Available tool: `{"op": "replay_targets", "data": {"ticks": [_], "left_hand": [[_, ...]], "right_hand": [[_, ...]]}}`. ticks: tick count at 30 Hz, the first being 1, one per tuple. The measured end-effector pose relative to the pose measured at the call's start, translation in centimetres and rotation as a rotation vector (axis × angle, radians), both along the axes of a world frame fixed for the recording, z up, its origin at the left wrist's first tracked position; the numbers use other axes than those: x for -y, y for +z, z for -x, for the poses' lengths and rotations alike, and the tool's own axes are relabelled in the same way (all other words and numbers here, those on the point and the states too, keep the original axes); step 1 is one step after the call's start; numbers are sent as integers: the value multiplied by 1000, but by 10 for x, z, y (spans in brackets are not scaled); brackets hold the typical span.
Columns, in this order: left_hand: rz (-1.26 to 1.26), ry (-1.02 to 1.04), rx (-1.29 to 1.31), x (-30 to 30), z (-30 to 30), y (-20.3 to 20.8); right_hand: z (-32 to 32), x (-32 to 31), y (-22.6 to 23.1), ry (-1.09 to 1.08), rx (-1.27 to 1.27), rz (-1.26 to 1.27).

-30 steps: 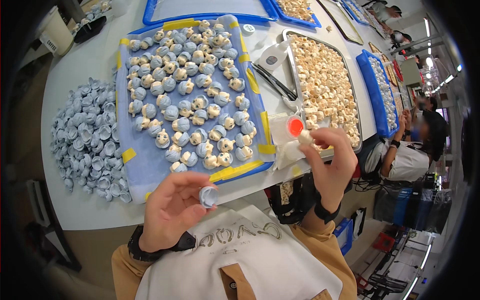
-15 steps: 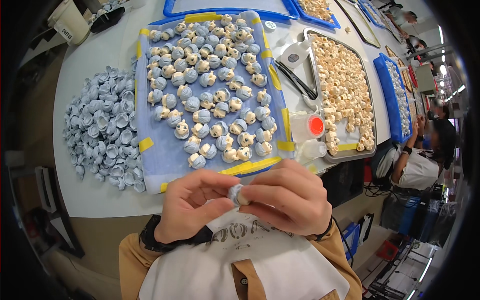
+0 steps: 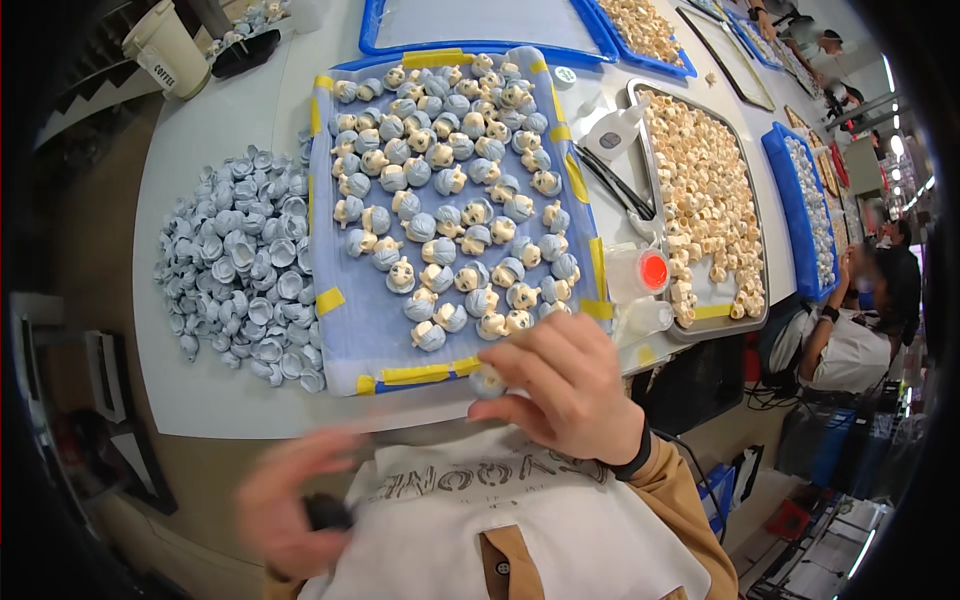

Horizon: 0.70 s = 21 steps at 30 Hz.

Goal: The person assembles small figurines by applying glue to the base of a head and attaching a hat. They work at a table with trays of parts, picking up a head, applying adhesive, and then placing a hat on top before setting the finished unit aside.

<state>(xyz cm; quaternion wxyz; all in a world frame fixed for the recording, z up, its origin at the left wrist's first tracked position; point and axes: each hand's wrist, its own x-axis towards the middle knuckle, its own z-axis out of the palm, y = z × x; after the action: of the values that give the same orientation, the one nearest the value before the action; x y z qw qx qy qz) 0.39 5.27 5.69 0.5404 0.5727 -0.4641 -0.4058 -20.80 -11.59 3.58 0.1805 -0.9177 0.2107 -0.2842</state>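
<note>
Between the thumb and fingers of my right hand [image 3: 568,388] is a small doll head [image 3: 487,383] with a pale blue hair piece. It hangs just off the front edge of the blue-lined tray [image 3: 375,310], whose rim has yellow tape. Rows of similar doll heads [image 3: 437,250], cream faces with blue hair, lie across that tray. My left hand [image 3: 295,500] is at the lower left, apart from the right and smeared by motion; its thumb and fingers look spread, with nothing seen between them. Left of the tray is a heap of loose pale blue hair shells [image 3: 240,265].
A metal tray [image 3: 690,335] of cream head parts [image 3: 705,190] stands to the right. Between the trays are a white bottle [image 3: 613,133], black-handled tweezers [image 3: 612,180] and a clear jar with a red-orange top [image 3: 640,272]. A cream cup [image 3: 165,50] stands far left. Another person [image 3: 850,340] sits at right.
My left hand has let go of the doll head and swung down and left. My right hand keeps the head, lifted slightly. The view has shifted, so the table sits lower and farther right.
</note>
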Motion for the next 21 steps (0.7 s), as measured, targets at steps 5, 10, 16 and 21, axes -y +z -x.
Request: {"op": "replay_targets", "data": {"ticks": [5,10,16,21], "left_hand": [[-170,539,866,-25,-87,-19],[-372,413,1078,-21,-120,-43],[-306,142,1060,-22,-140,-55],[-515,177,1087,-6,-140,-20]], "right_hand": [[-12,-2,3,-115,-230,28],[10,-4,14,-110,-122,-150],[48,-12,11,-167,43,-273],[50,-21,10,-329,124,-272]]}}
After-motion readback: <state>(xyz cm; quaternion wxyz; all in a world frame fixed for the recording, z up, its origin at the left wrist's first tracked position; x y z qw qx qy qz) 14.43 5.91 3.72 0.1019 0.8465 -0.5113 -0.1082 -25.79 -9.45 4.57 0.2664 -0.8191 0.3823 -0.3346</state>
